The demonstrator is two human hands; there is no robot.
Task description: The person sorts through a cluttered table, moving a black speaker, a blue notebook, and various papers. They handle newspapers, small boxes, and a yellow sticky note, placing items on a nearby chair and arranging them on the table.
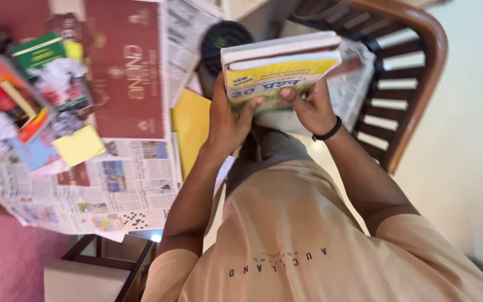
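You've got newspapers [113,190] and a maroon box [125,67] left of the books [278,67], wooden chair [415,67] right, and your left hand [227,120] and right hand [311,109] both clamp the books from below.

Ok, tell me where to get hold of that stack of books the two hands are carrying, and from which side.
Grip the stack of books at its two short ends, one hand per side, thumbs on the yellow cover and fingers underneath. The left hand and right hand hold only its near edge now, so the flat stack juts out beyond them; a hold nearer the middle would likely balance it better.
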